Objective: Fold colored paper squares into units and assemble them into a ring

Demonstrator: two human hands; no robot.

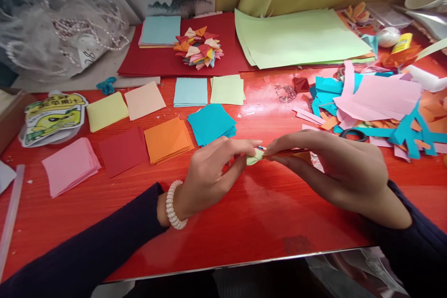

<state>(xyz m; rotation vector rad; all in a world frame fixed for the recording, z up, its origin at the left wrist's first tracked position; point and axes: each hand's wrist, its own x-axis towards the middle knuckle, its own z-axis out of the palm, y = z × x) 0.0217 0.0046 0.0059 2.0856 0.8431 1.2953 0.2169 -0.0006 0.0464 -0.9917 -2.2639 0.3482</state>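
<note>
Above the red table [244,233], my left hand [209,172] pinches a small light green folded paper [254,157] between thumb and fingertips. My right hand [342,172] is closed on a thin orange-red folded paper [291,152], seen nearly edge-on and partly covered by the fingers. The two papers meet between my hands; whether they are joined cannot be made out. Just beyond my left hand lies a stack of blue paper squares [211,124]. Farther back, a multicoloured ring of folded paper pieces [199,48] rests on dark red sheets [150,59].
Several stacks of paper squares spread leftward, among them orange [167,140], red [123,151] and pink [71,166]. Paper scraps [380,98] pile at the right, with black scissor handles [353,135] beside my right hand. Large light green sheets [300,37] lie at the back.
</note>
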